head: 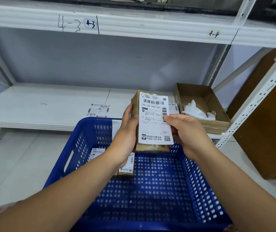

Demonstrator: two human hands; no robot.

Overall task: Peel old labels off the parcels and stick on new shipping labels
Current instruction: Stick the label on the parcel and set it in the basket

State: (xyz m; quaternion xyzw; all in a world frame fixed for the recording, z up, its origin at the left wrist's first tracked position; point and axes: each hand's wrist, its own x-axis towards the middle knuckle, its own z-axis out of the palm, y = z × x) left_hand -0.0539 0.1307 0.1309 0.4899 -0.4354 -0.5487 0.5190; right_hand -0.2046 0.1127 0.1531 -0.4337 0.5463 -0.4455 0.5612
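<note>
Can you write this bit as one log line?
left hand: holds parcel | right hand: pinches label edge | label: on parcel face | where: above basket

A white shelf (50, 104) runs beyond both hands. Label sheets (99, 110) lie flat on it, just beyond and left of the left hand (125, 131). An open cardboard box (201, 104) stands on it beyond and right of the right hand (187, 131), with white scraps (199, 111) inside. Another label (173, 107), partly hidden, lies just beyond the right hand. Pale floor (16, 156) shows left of the left hand.
</note>
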